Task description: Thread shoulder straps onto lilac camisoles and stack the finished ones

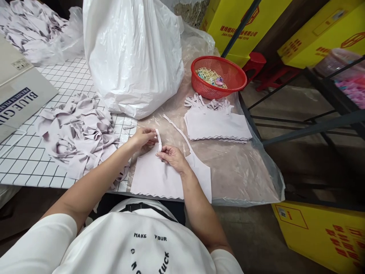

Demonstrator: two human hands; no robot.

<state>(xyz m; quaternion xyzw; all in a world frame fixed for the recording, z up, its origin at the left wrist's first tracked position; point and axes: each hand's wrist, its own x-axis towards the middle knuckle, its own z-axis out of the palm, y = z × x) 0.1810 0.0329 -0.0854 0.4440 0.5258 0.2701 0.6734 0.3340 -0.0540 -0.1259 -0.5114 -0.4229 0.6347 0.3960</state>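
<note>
A small pale lilac garment [159,177] with a scalloped hem lies flat at the table's near edge. My left hand [142,137] pinches the upper end of one of its thin straps [159,141]. My right hand [172,156] pinches the same strap lower down, where it meets the cloth. The other strap [176,129] trails away across the clear plastic sheet. A neat stack of the same garments [218,123] sits to the right, and a loose heap of them [78,133] lies to the left.
A big white plastic bag [134,53] stands behind my hands. A red mesh basket [219,77] with small clips sits at the back right. A cardboard box [19,91] is at the left. Yellow cartons [322,232] and a dark metal rack [313,125] stand on the right.
</note>
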